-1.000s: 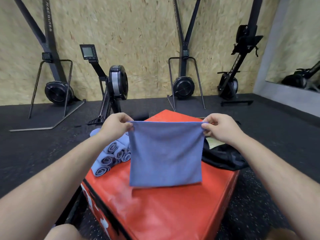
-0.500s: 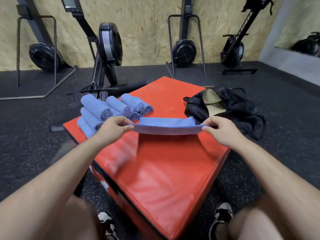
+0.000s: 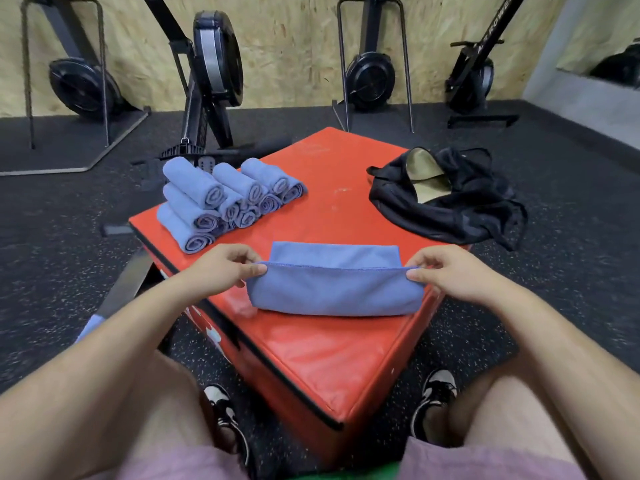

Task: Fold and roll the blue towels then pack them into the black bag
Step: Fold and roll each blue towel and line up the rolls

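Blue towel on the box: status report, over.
Left hand, right hand pinch blue towel at upper corners. Towel folded over on red box. Nothing between it and black bag.

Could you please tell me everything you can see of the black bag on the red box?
The black bag is soft, thin-looking fabric, crumpled and slumped rather than standing. It lies on the far right corner of the red box, with its right side drooping over the box's edge. Its mouth gapes open toward the camera, showing a pale tan lining. Whether anything is inside cannot be told. Only the box touches it.
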`<state>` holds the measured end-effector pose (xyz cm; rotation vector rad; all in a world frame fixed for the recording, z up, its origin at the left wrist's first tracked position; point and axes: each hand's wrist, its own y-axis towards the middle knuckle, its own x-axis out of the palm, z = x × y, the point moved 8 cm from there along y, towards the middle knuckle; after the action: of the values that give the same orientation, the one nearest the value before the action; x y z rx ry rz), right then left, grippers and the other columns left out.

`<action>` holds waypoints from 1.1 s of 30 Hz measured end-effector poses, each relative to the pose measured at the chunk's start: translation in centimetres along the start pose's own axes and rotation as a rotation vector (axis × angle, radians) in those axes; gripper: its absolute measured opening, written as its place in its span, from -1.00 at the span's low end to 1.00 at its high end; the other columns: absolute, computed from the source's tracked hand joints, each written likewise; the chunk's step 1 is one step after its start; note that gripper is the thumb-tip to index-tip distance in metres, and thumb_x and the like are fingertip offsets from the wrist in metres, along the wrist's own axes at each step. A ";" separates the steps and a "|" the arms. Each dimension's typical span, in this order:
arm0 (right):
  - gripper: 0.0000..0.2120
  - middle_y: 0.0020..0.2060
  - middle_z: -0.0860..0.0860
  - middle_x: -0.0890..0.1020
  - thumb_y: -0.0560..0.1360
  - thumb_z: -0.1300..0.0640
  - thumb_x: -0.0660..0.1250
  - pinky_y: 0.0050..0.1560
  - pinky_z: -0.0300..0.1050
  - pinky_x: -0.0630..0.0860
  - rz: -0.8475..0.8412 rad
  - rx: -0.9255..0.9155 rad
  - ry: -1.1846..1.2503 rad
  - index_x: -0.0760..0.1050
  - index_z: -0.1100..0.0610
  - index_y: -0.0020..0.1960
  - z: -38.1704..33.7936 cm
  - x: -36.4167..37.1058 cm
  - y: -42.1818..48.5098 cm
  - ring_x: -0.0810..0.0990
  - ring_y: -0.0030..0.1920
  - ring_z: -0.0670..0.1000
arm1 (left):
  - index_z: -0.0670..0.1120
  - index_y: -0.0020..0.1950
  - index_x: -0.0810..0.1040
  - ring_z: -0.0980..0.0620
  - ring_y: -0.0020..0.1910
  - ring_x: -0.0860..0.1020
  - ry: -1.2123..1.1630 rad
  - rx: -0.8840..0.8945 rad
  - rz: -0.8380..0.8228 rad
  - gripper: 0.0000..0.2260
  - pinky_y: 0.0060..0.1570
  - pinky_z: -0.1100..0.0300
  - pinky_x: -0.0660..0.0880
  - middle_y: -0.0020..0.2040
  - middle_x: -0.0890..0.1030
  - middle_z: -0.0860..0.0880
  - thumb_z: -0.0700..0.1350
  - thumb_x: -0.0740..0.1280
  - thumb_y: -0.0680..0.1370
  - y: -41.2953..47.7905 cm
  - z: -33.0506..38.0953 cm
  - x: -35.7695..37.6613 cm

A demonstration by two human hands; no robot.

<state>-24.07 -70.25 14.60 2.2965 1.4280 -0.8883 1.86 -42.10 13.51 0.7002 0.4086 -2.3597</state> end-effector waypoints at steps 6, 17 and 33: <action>-0.96 -0.24 0.08 0.67 0.49 0.16 0.47 -0.14 0.05 0.58 0.093 0.044 -0.067 0.63 0.07 -0.12 1.3 -0.7 4.3 0.55 -0.26 -0.04 | -0.15 -0.11 0.62 0.07 -0.24 0.52 -0.018 -0.017 0.076 -0.91 -0.18 0.13 0.49 -0.24 0.61 -0.02 -0.15 0.46 0.54 3.8 -0.1 0.0; -0.94 -0.16 -0.04 0.64 0.55 0.13 0.36 -0.11 -0.14 0.37 0.189 0.127 -0.246 0.55 0.06 -0.10 4.1 0.3 11.4 0.57 -0.11 0.00 | -0.16 -0.11 0.58 0.04 -0.34 0.45 0.123 -0.076 0.209 -0.90 -0.35 0.19 0.37 -0.28 0.56 -0.01 -0.14 0.40 0.53 11.8 -2.0 1.5; -0.65 0.26 0.17 0.51 0.54 0.08 0.27 0.11 0.14 0.44 0.389 -0.072 -0.822 0.49 0.16 0.29 -1.4 6.9 11.5 0.48 0.23 0.24 | -0.12 0.15 0.56 -0.19 0.18 0.49 0.611 0.283 0.330 -0.69 0.13 -0.06 0.42 0.20 0.54 -0.13 0.03 0.22 0.53 10.0 2.0 9.0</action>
<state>-11.28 -69.96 10.39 1.7134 0.6234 -1.3792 1.70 -54.87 8.83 1.5081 0.1872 -1.8719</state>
